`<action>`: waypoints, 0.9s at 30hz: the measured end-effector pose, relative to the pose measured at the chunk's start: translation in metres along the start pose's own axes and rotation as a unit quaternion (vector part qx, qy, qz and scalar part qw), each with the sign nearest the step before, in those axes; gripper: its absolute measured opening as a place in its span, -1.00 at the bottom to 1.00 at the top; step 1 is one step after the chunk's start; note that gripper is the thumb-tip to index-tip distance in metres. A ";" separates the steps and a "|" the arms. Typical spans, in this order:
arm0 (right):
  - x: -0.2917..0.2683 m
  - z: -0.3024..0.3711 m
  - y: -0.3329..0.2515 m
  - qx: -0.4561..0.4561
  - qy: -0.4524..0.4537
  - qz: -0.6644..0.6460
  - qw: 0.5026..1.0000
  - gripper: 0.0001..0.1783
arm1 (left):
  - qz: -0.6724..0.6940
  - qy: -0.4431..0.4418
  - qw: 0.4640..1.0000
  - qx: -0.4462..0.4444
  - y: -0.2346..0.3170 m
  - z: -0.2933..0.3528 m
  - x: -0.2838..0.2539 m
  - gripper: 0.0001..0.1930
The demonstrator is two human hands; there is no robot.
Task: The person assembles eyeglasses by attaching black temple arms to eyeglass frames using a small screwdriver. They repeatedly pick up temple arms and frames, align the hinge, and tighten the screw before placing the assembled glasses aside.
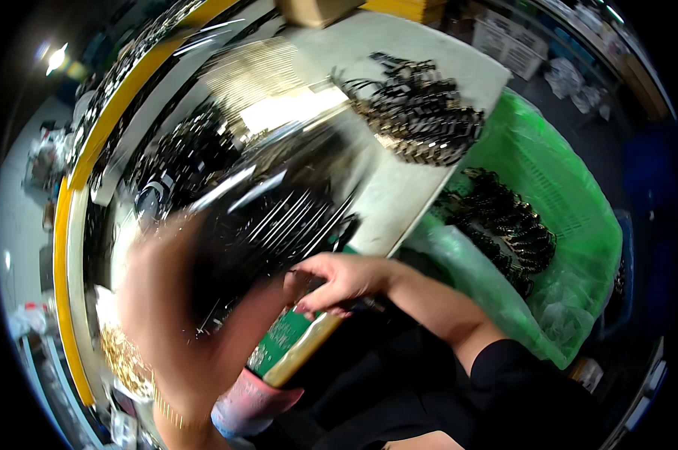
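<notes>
My left hand (166, 277) is smeared by motion on the left, with a gold bracelet (170, 409) at its wrist. Its fingers cannot be made out. My right hand (343, 281) is closed, fingertips pressed together, near the front of the table. What it pinches is too small and blurred to name. Just beyond both hands lies a heap of glossy black pieces (271, 225), streaked with bright reflections. Under my right hand is a green board (283, 341) with a yellowish edge. A pink and blue container (253, 405) sits close to my body.
A pile of dark, shiny curved pieces (421, 112) lies on the pale table (399, 199). Pale gold strips (256, 79) lie left of it. On the right, a green plastic-lined crate (579, 195) holds more dark pieces (515, 229). A yellow-edged rack (114, 109) borders the left.
</notes>
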State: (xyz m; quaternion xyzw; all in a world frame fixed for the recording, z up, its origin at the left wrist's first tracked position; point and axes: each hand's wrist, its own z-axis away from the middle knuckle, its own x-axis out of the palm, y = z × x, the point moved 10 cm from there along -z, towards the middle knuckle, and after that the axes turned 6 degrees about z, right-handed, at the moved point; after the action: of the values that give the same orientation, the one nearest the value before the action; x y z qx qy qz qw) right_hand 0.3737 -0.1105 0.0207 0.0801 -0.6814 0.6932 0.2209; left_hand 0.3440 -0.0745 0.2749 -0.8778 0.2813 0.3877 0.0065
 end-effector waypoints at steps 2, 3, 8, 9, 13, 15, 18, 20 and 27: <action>-0.016 0.016 0.007 0.004 0.023 -0.031 0.999 -0.71 | -0.003 -0.076 0.994 0.074 0.021 -0.085 0.122 -0.60; -0.017 0.016 0.008 0.011 0.018 -0.007 1.000 -0.70 | -0.035 -0.099 0.992 0.071 0.011 -0.112 0.173 -0.58; 0.007 0.003 -0.007 -0.028 -0.046 -0.046 0.997 -0.68 | -0.141 -0.180 0.973 -0.040 -0.103 -0.172 0.318 -0.38; 0.004 0.006 -0.006 -0.037 -0.041 -0.076 0.996 -0.66 | -0.101 -0.277 0.950 -0.102 -0.114 -0.162 0.348 -0.28; -0.004 0.002 -0.001 -0.004 -0.007 -0.071 0.997 -0.74 | 0.017 -0.378 0.913 -0.155 -0.130 -0.140 0.371 -0.03; -0.002 -0.005 0.007 -0.001 -0.020 -0.067 0.998 -0.76 | -0.045 -0.285 0.954 -0.082 -0.120 -0.138 0.333 -0.23; -0.022 0.005 0.014 -0.008 0.060 -0.024 0.998 -0.76 | 0.037 -0.150 0.988 -0.022 -0.058 -0.136 0.244 -0.44; -0.032 0.017 0.006 -0.007 0.074 -0.045 0.996 -0.74 | 0.074 -0.072 0.994 0.020 -0.010 -0.114 0.164 -0.43; 0.007 0.051 -0.058 -0.241 0.058 -0.235 0.940 -0.84 | 0.064 -0.032 0.956 -0.286 -0.058 0.175 -0.020 -0.76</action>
State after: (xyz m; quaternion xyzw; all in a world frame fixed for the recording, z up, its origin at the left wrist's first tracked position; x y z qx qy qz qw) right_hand 0.3815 -0.1610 0.0791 0.1419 -0.7759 0.4397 0.4297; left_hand 0.2440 0.0246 0.1541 -0.8101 0.2140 0.4795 -0.2608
